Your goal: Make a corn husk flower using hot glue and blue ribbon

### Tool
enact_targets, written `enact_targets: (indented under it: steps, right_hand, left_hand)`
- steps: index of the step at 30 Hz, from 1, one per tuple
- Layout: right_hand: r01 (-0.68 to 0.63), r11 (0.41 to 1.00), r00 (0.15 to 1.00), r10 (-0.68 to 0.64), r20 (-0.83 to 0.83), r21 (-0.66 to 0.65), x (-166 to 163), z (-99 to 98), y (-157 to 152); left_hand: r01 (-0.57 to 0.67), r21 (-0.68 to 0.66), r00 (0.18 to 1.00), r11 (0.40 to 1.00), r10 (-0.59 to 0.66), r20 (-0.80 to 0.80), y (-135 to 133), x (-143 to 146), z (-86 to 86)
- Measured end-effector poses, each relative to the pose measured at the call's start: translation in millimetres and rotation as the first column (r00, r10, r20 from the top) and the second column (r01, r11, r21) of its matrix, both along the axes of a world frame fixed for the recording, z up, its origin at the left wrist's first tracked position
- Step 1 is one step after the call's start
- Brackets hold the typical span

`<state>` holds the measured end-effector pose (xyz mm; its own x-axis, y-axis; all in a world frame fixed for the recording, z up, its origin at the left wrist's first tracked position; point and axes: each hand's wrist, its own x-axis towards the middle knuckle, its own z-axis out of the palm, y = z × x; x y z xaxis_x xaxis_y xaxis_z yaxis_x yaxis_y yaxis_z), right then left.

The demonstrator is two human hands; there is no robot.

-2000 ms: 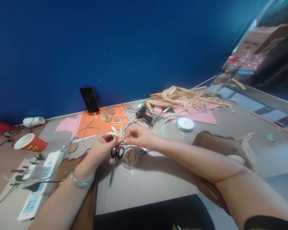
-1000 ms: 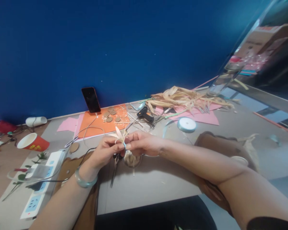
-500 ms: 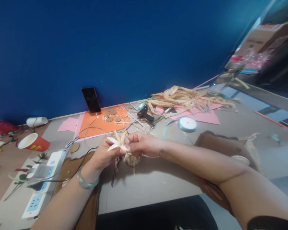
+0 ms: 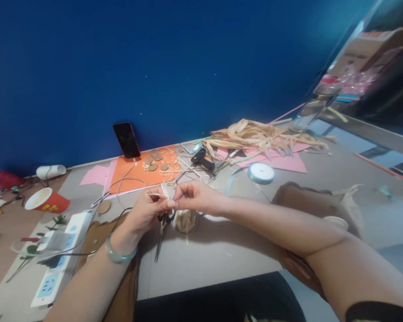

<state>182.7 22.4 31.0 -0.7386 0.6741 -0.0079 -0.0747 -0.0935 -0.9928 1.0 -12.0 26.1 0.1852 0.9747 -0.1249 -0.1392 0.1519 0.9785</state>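
My left hand [image 4: 146,214] and my right hand [image 4: 195,197] meet above the table, both pinching a small pale flower made of dried husk petals [image 4: 161,193]. Its petals stick up between my fingertips. Just below my hands stand a small clear bowl of cut husk petals [image 4: 185,222] and black-handled scissors [image 4: 161,226] lying on the grey table [image 4: 204,255]. A green bangle [image 4: 118,256] is on my left wrist.
A pile of dried husks [image 4: 258,136] lies on pink paper at the back right, with a black glue gun [image 4: 201,158] and a ribbon spool [image 4: 261,172] nearby. An orange sheet [image 4: 134,172] holds brown discs, behind it a phone [image 4: 125,139]. Left: red cup [image 4: 45,201], power strip [image 4: 62,250].
The two hands stayed together, turning the husk flower between the fingertips; its petals spread out to the left half a second ago and now stand narrower and upright.
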Motion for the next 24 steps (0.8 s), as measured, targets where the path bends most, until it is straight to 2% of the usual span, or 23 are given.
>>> enact_targets:
  steps: [5,10,14,20,24]
  right_hand:
    - [0.056,0.998,0.998,-0.057,0.024,0.023,-1,-6.6,3]
    - [0.058,0.995,0.998,-0.058,0.006,-0.082,-1,-7.7,5]
    - [0.005,0.975,0.998,-0.017,-0.053,-0.221,-1,-1.1,5]
    - [-0.172,0.921,0.982,0.134,-0.130,-0.349,2,5.8,1]
    - [-0.196,0.891,0.977,0.142,-0.158,-0.409,2,4.7,-3]
  left_hand:
    - [-0.051,-0.084,0.999,0.995,0.052,0.016,-2,9,7.4]
    - [-0.054,-0.124,0.994,0.991,0.065,0.084,-4,13,12.0]
    - [-0.019,-0.057,0.988,0.998,0.027,0.150,-3,7,9.6]
    - [0.095,-0.023,0.986,0.995,-0.091,0.141,-2,-3,0.6]
    - [0.103,0.011,0.990,0.995,-0.104,0.099,-2,-5,-2.3]
